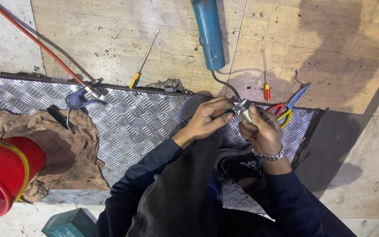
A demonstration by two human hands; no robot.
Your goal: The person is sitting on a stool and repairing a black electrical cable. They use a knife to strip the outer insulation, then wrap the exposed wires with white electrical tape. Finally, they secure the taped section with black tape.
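Nearest me are my dark sleeves and knee, and low on the left a green box (69, 224) and a red bucket (3, 175) resting on a brown cloth (62, 149). Just past my knee, over the metal plate (132, 123), my left hand (205, 118) is closed around a small tool with a red handle, its tip at the plug (245, 110). My right hand (262, 131), a metal bracelet at the wrist, is shut tight on that plug, from which a dark cord (224, 84) runs up to the blue grinder (208, 33). Just right of the hands lie snips (288, 107) with red and yellow handles. On the plate's left lies a blue air gun (77, 100) on a red hose (36, 41). Farther off, on the wooden floor (330, 48), lie a yellow screwdriver (143, 61) and a red screwdriver (265, 70).
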